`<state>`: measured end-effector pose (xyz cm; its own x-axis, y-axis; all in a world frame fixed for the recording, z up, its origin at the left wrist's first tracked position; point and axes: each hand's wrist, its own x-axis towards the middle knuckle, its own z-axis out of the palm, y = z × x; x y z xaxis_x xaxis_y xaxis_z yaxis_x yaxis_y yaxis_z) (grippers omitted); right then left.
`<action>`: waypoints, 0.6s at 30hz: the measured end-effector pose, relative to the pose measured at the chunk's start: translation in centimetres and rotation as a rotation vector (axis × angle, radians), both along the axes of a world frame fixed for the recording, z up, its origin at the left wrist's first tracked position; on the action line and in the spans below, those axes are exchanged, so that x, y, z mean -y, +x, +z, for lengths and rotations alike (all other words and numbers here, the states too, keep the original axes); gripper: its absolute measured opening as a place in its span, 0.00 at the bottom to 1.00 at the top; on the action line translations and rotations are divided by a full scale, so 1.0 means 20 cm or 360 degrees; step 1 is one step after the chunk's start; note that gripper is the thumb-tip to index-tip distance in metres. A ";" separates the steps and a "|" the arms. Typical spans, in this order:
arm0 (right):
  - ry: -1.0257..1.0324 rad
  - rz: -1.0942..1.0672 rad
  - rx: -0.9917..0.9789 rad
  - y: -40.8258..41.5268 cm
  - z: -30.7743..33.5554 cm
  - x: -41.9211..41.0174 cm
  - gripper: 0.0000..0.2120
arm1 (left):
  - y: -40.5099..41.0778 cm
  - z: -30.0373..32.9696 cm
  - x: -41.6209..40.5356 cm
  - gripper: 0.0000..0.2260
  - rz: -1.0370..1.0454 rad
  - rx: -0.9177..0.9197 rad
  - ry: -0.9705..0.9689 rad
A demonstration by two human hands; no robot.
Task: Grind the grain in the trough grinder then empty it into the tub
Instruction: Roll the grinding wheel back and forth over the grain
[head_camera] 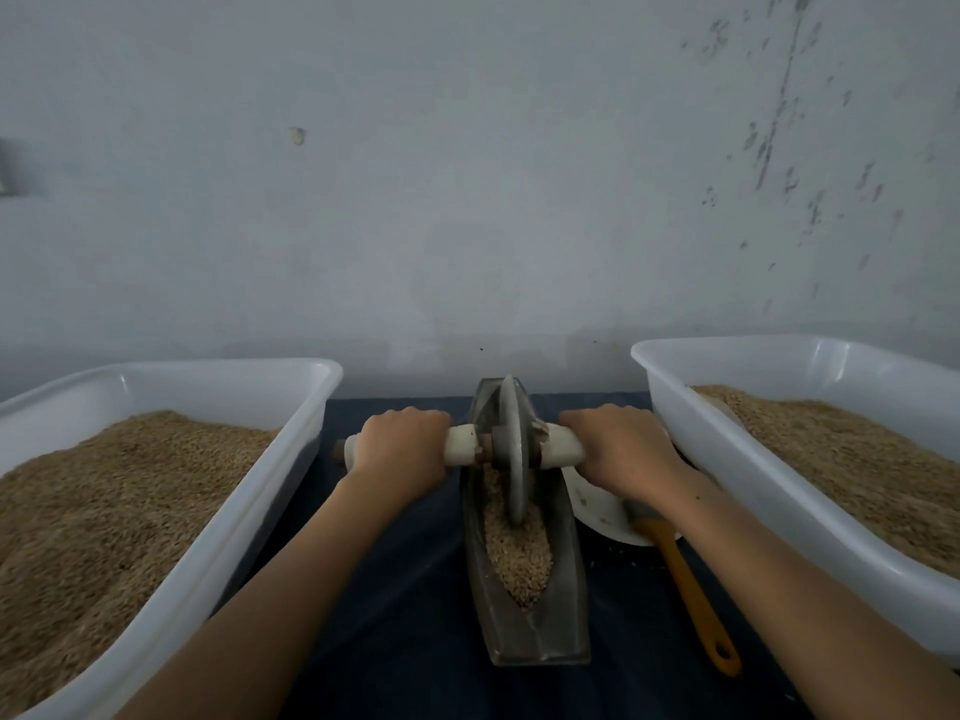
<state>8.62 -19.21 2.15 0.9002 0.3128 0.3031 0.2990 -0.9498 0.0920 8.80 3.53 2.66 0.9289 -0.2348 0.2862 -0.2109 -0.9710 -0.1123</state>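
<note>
A grey boat-shaped trough grinder [540,631] lies lengthwise on the dark cloth between two tubs. Pale grain [517,553] fills its groove. A grey grinding wheel [513,449] stands upright in the far half of the trough on a white axle handle [462,443]. My left hand [400,449] grips the left end of the handle. My right hand [621,449] grips the right end. A white tub [727,459] at the right holds grain, and another white tub [291,459] at the left holds grain too.
A white dish [597,506] and a brush with an orange handle [691,589] lie between the trough and the right tub. A pale, stained wall [467,200] rises just behind the table. Dark cloth [395,589] covers the tabletop.
</note>
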 end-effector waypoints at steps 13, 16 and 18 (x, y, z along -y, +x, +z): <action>-0.0028 0.0010 -0.0688 -0.06 0.11 0.01 0.18 | -0.01 0.07 -0.02 0.18 -0.0028 -0.0452 0.0150; -0.0041 0.0018 -0.0614 -0.06 0.09 0.01 0.16 | 0.00 0.05 -0.02 0.19 -0.0043 -0.0396 0.0149; -0.0036 0.0044 -0.0516 -0.07 0.09 0.00 0.16 | 0.01 0.05 -0.03 0.20 -0.0059 -0.0458 0.0091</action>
